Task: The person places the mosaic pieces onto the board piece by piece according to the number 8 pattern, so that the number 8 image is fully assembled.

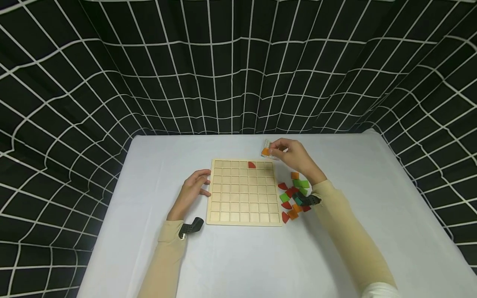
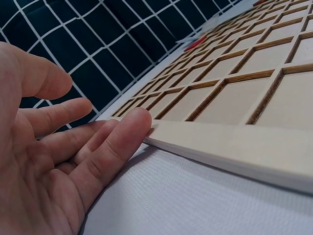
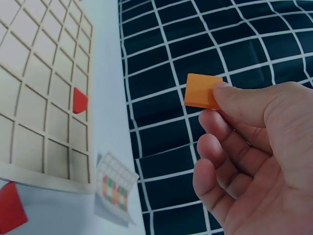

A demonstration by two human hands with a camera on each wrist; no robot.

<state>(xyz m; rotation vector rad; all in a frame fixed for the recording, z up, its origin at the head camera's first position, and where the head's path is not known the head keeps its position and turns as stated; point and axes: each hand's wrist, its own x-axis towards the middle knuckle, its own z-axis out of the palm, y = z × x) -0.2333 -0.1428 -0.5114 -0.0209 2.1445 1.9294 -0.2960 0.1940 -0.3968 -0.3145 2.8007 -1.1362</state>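
Observation:
Between thumb and index finger my right hand [image 1: 292, 157] pinches an orange square tile [image 3: 200, 91], past the board's far right corner. A small pattern card [image 3: 116, 183] with a coloured design stands on the table near that hand. The wooden grid board [image 1: 244, 192] lies flat in the middle of the table. One red quarter-round tile [image 1: 251, 165] sits in a cell of its far row. My left hand [image 1: 191, 189] is at the board's left edge, fingers loosely extended, with fingertips right at the rim in the left wrist view.
Right of the board lies a loose pile of red, green and orange tiles [image 1: 294, 195], partly beneath my right wrist and its black wrist camera [image 1: 309, 200]. A white cloth covers the table [image 1: 238, 260]. Behind it hangs a black curtain [image 1: 238, 82] with white grid lines.

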